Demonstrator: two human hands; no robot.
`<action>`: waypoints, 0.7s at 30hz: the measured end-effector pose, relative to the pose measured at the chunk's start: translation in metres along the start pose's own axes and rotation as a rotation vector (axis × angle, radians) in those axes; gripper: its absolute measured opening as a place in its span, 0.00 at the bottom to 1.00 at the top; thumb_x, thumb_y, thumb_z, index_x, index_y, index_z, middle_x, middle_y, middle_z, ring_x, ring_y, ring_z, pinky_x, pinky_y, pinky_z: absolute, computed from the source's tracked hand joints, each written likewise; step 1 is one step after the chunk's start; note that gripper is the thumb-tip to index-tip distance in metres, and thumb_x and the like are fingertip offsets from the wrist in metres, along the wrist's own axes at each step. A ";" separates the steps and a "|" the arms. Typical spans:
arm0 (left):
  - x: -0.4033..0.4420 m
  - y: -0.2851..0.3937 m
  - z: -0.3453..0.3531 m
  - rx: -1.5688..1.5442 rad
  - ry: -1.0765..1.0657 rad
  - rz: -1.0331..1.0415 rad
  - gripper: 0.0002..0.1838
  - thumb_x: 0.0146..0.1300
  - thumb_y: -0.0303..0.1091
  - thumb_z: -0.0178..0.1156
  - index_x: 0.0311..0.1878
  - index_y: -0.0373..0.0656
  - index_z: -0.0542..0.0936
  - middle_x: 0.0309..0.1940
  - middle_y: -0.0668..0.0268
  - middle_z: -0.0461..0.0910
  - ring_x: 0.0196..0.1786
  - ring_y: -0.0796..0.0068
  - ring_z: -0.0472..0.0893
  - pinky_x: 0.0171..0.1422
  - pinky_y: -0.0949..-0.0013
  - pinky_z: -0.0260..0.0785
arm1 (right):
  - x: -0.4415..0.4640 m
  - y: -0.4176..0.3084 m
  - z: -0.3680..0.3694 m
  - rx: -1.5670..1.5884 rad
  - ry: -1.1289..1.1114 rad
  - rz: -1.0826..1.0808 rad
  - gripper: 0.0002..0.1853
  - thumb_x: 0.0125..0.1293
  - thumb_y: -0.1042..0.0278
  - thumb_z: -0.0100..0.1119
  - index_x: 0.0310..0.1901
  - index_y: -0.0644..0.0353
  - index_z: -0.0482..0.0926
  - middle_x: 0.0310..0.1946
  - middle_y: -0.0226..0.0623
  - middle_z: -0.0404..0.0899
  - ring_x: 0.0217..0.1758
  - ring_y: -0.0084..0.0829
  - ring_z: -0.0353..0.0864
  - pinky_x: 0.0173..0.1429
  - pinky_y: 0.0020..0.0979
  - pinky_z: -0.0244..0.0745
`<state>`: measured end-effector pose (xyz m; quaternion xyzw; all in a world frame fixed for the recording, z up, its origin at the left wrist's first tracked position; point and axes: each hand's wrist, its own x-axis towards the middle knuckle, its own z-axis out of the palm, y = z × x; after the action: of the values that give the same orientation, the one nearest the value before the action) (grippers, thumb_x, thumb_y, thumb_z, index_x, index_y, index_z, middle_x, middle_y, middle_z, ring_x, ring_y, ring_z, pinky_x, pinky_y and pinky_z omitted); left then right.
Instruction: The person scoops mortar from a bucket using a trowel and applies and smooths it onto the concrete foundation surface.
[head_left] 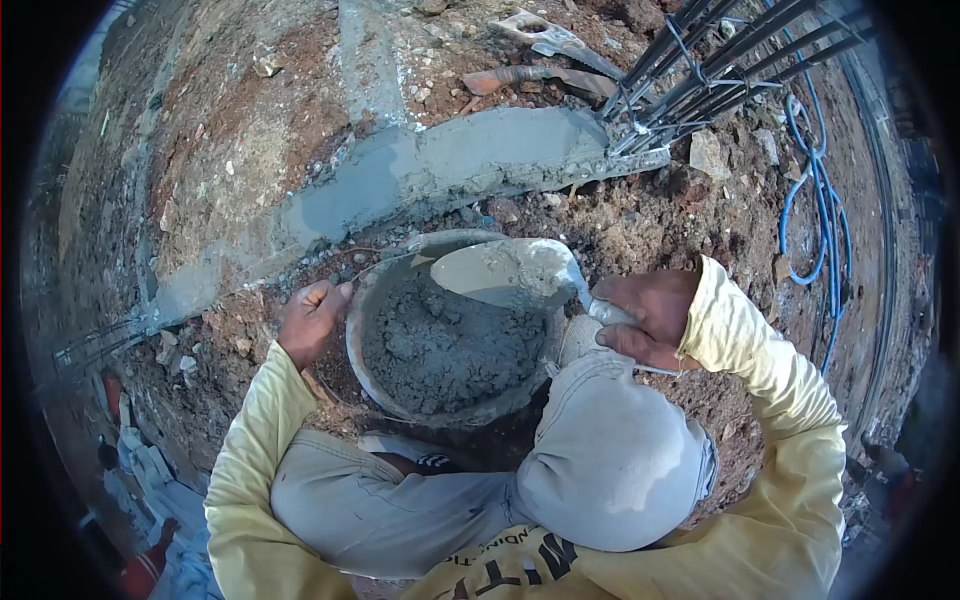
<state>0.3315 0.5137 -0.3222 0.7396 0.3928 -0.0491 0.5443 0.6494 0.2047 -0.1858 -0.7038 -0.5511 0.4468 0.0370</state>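
Observation:
A round bucket (357, 365) stands in front of my knees, with wet grey mortar (450, 345) inside it. My right hand (650, 315) is wrapped round the handle of a trowel (505, 272). The trowel's blade lies over the far right part of the bucket, smeared with mortar. My left hand (312, 322) is closed beside the bucket's left rim. A thin wire runs close to its fingertips, but I cannot see whether the fingers grip it.
Beyond the bucket runs a strip of smoothed wet concrete (480, 150). Tied steel rebar (700, 75) rises at its right end. A handsaw (560, 42) and another long tool (535, 78) lie behind it. A blue hose (825, 215) is coiled on rocky soil at right.

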 end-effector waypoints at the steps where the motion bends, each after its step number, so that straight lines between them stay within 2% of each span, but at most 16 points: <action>1: -0.002 0.009 0.002 -0.001 0.012 0.013 0.23 0.72 0.42 0.58 0.21 0.46 0.64 0.19 0.80 0.57 0.26 0.86 0.56 0.30 0.71 0.51 | 0.008 -0.015 0.002 -0.171 0.050 0.019 0.21 0.67 0.57 0.59 0.55 0.62 0.75 0.37 0.51 0.81 0.42 0.53 0.84 0.46 0.48 0.79; 3: -0.006 0.012 0.001 0.015 0.035 0.040 0.23 0.72 0.42 0.58 0.21 0.46 0.64 0.20 0.79 0.56 0.27 0.86 0.55 0.30 0.71 0.51 | 0.036 -0.027 0.024 -0.362 0.129 0.107 0.20 0.64 0.58 0.62 0.52 0.62 0.76 0.35 0.51 0.80 0.40 0.55 0.84 0.44 0.50 0.79; 4: -0.007 0.010 0.001 0.030 0.045 0.053 0.23 0.72 0.42 0.58 0.21 0.46 0.64 0.20 0.79 0.56 0.27 0.85 0.55 0.31 0.71 0.51 | 0.055 -0.026 0.044 -0.438 0.250 0.087 0.19 0.60 0.60 0.63 0.49 0.62 0.76 0.33 0.49 0.78 0.35 0.53 0.84 0.38 0.53 0.77; 6: -0.010 0.017 0.002 0.077 0.055 0.079 0.24 0.71 0.43 0.58 0.21 0.44 0.63 0.20 0.77 0.55 0.27 0.84 0.55 0.31 0.69 0.52 | 0.065 -0.043 0.050 -0.832 0.459 -0.054 0.19 0.55 0.61 0.61 0.46 0.62 0.75 0.29 0.48 0.76 0.30 0.50 0.83 0.31 0.55 0.74; 7: -0.010 0.018 0.002 0.095 0.061 0.092 0.24 0.71 0.43 0.58 0.21 0.43 0.63 0.19 0.77 0.55 0.27 0.84 0.55 0.31 0.69 0.52 | 0.074 -0.048 0.053 -0.871 0.432 -0.063 0.18 0.57 0.60 0.60 0.45 0.62 0.76 0.29 0.48 0.77 0.30 0.50 0.84 0.32 0.54 0.74; 10: -0.013 0.019 -0.002 0.136 0.077 0.110 0.24 0.71 0.43 0.59 0.22 0.41 0.64 0.20 0.75 0.55 0.27 0.83 0.56 0.31 0.69 0.52 | 0.096 -0.038 0.068 -0.740 0.148 -0.094 0.17 0.60 0.57 0.58 0.42 0.62 0.78 0.29 0.48 0.79 0.31 0.48 0.84 0.35 0.51 0.76; 16: -0.011 0.024 0.004 0.089 0.106 0.089 0.23 0.70 0.41 0.60 0.22 0.40 0.65 0.19 0.75 0.57 0.27 0.83 0.57 0.30 0.68 0.53 | 0.094 -0.012 0.053 -0.331 -0.143 -0.110 0.20 0.68 0.52 0.52 0.36 0.63 0.83 0.29 0.47 0.83 0.34 0.44 0.85 0.41 0.44 0.79; 19: -0.010 0.030 0.004 0.132 0.115 0.056 0.23 0.70 0.41 0.59 0.22 0.39 0.65 0.19 0.75 0.58 0.27 0.83 0.57 0.31 0.69 0.53 | 0.109 -0.036 0.025 -0.167 -0.395 0.021 0.22 0.68 0.48 0.53 0.33 0.60 0.85 0.25 0.44 0.84 0.33 0.41 0.86 0.42 0.43 0.79; 20: -0.009 0.029 0.005 0.115 0.111 0.046 0.23 0.70 0.41 0.59 0.22 0.39 0.65 0.19 0.75 0.59 0.27 0.83 0.57 0.31 0.69 0.53 | 0.110 -0.038 0.027 -0.121 -0.339 0.048 0.25 0.67 0.45 0.55 0.28 0.60 0.85 0.23 0.42 0.84 0.31 0.39 0.86 0.42 0.42 0.79; 21: -0.008 0.024 0.005 0.096 0.100 0.046 0.23 0.70 0.41 0.59 0.22 0.40 0.65 0.19 0.75 0.60 0.27 0.83 0.58 0.31 0.69 0.53 | 0.111 -0.039 0.028 -0.056 -0.349 0.111 0.24 0.66 0.46 0.55 0.27 0.59 0.85 0.23 0.41 0.83 0.31 0.39 0.86 0.42 0.40 0.79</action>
<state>0.3431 0.5031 -0.3013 0.7751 0.3997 -0.0181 0.4890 0.6009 0.2970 -0.2467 -0.6455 -0.5217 0.5481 -0.1036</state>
